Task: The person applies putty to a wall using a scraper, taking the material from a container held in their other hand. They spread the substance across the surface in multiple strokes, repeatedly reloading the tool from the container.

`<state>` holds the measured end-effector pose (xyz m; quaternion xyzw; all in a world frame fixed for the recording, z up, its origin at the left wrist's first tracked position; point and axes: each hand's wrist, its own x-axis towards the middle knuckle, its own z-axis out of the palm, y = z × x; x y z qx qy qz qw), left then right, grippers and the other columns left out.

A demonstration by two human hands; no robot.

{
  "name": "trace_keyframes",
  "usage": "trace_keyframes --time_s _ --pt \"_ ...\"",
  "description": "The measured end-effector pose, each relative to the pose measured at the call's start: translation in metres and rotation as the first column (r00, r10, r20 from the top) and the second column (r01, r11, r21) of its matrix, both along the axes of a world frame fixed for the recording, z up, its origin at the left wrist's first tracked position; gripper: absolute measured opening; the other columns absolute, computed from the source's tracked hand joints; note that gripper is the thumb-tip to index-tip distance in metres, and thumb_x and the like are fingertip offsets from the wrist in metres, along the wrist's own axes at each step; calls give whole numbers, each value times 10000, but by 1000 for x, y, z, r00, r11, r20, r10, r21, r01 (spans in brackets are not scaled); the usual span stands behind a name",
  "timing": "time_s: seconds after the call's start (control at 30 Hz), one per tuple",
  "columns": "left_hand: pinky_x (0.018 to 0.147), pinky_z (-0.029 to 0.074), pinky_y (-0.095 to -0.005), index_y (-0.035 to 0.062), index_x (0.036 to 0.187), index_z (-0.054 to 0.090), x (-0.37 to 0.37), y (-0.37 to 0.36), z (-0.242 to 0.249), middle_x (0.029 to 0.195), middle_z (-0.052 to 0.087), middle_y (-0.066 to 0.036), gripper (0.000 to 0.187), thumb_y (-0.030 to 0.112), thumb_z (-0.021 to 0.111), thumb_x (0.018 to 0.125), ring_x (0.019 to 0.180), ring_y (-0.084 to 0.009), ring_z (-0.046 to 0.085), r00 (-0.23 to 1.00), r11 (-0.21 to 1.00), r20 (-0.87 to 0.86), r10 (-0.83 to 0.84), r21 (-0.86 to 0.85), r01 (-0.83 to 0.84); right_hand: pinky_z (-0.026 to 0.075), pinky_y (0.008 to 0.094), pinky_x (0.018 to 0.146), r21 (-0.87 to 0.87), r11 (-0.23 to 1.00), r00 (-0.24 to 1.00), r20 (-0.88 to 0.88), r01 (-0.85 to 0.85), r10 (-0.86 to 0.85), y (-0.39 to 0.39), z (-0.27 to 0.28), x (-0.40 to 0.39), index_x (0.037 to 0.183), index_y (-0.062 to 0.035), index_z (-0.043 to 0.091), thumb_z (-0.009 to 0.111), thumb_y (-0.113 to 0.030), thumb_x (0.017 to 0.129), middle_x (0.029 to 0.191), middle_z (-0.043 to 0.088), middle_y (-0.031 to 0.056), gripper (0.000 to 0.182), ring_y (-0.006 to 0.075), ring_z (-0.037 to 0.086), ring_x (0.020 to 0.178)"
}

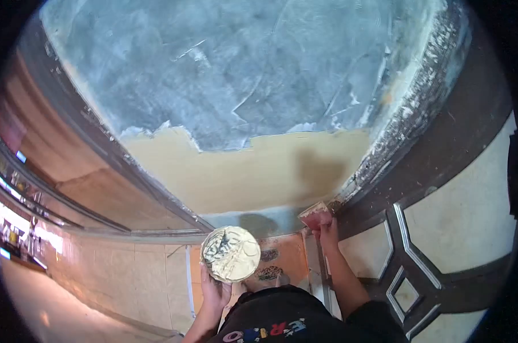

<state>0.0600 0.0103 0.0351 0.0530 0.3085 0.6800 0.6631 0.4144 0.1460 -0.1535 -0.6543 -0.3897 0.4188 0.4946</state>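
Observation:
My left hand [215,292] grips a round tub [231,254] from its lower left side. Cream-coloured putty streaked with dark marks covers the top of it. In my right hand [329,233] is a reddish flat putty spreader [315,217], its edge smeared with putty, close to the lower right corner of the wall panel. A smooth cream band [230,171] of putty crosses the lower wall, under a mottled blue-grey area [213,80] with a ragged lower edge. The spreader's shadow falls on this band.
Dark frames edge the panel: a post [93,120] on the left and a putty-spattered one [405,123] on the right. A dark door with pale panels [453,211] stands at right. An orange sheet [296,260] lies underfoot; a tiled surface [116,268] extends left.

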Motion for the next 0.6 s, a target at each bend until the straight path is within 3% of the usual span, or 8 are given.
trace_keyframes --time_s 0.13,0.2,0.23,0.3,0.33,0.4,0.43,0.6 --pt "1085 378 -424 67 1430 324 14 6 14 1430 425 -133 576 455 308 1005 1286 -282 460 998 999 -67 -8 -39 5 513 265 628 157 981 955 -253 -115 153 -12 102 -46 1168 -50 410 559 -133 947 958 618 84 279 119 617 815" --pt "1086 377 -425 69 1435 316 23 8 19 1442 409 -128 584 465 300 1006 1297 -281 446 998 999 -53 -25 -32 23 504 329 823 363 880 940 -30 -306 340 -9 144 -53 1046 -24 509 635 -92 877 1062 617 131 222 232 616 961" --pt "1088 374 -425 71 1438 310 27 10 20 1447 401 -127 593 476 291 1005 1303 -280 438 997 999 -66 -36 -30 34 504 329 823 363 877 937 -27 -315 348 -8 177 -57 1046 -24 509 635 -92 877 1062 617 131 222 232 616 961" --pt "1099 356 -431 73 1446 292 36 14 21 1455 388 -128 615 498 274 1003 1316 -282 420 997 999 -76 -34 5 34 499 374 856 452 588 698 652 -671 295 -12 244 -66 1015 -70 568 701 -53 769 1067 613 91 280 269 611 983" --pt "1099 356 -431 73 1446 292 42 17 24 1455 388 -128 615 498 274 1003 1316 -282 420 997 1000 -72 -27 10 28 499 374 856 452 582 694 656 -676 297 -18 261 -71 1015 -70 568 701 -53 769 1067 613 91 280 269 611 983" --pt "1107 342 -437 72 1451 277 51 19 31 1464 373 -129 619 498 280 1002 1323 -288 408 994 996 -105 -31 79 39 496 389 850 343 429 501 797 -835 338 -25 282 -79 921 -114 631 729 -78 715 1105 615 60 231 289 600 977" --pt "1105 340 -442 69 1452 267 54 20 32 1473 358 -127 635 508 301 995 1329 -289 398 994 994 -108 -36 100 47 495 398 852 346 373 471 820 -861 325 -25 277 -82 962 -127 633 738 -117 720 1117 609 38 263 275 596 994" --pt "1107 334 -438 73 1452 265 70 19 38 1475 352 -117 648 514 343 984 1338 -281 383 981 988 -183 67 149 -39 501 398 887 274 303 369 872 -913 322 -27 277 -93 1037 -204 618 692 -180 762 1177 564 -6 286 252 560 1077"
